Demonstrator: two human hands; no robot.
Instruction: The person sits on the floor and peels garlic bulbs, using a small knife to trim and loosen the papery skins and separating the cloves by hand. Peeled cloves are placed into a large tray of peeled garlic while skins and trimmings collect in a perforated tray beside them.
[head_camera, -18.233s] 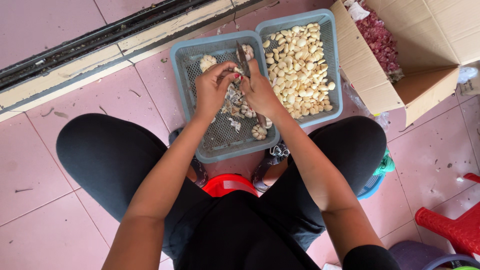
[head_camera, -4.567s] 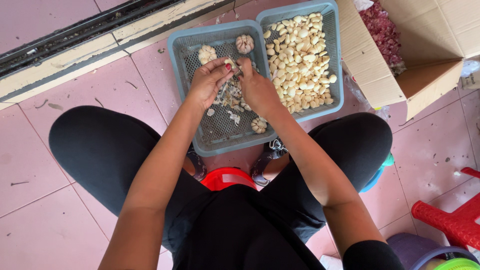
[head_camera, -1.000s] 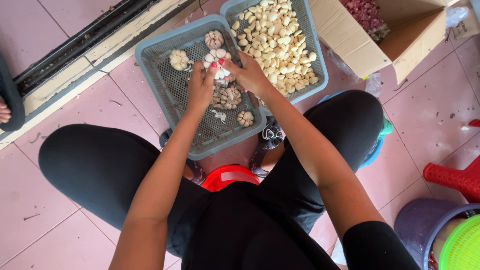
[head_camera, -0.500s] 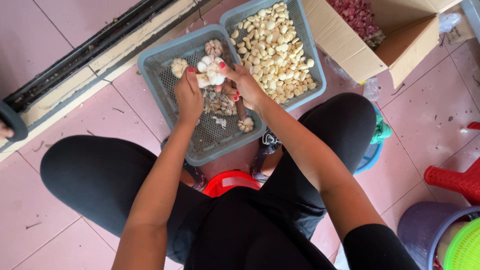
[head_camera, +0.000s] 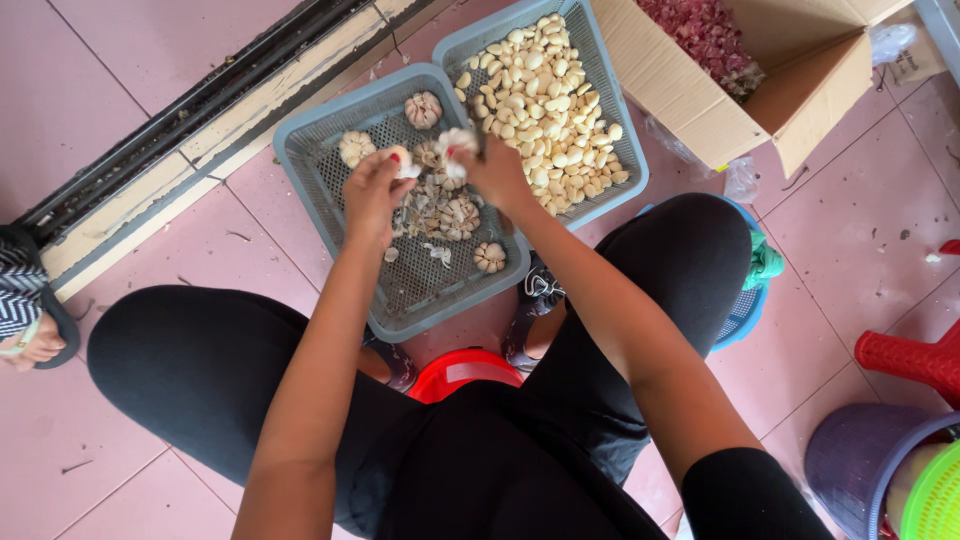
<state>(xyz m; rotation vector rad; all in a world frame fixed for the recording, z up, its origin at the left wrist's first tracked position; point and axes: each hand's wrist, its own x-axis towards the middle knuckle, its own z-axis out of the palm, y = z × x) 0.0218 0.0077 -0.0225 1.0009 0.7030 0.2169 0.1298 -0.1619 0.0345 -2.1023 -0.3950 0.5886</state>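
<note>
Pink floor tiles (head_camera: 150, 60) lie under everything in the head view, with a dark door track (head_camera: 200, 110) running along the far left. Compared with half a second ago, my hands have drawn a little apart and sit slightly farther from me over the tray.

My left hand (head_camera: 372, 192) is closed narrowly around a small pale piece of garlic (head_camera: 403, 162) pinched at the fingertips. My right hand (head_camera: 497, 172) is closed on a papery white garlic bulb (head_camera: 455, 142); both hover above the middle of the grey mesh tray (head_camera: 330, 190), which sits on the floor between my knees. Loose bulbs and skins (head_camera: 450, 215) lie on its mesh, two bulbs near its far edge.

Touching that tray's right side, a second tray (head_camera: 610, 100) holds peeled cloves (head_camera: 545, 95). Beyond it, a cardboard box (head_camera: 720, 120) holds reddish shallots (head_camera: 705, 35). A red stool (head_camera: 905, 360) and a purple bucket (head_camera: 850, 470) stand at the right, someone's sandalled foot (head_camera: 30, 340) at the left edge.
</note>
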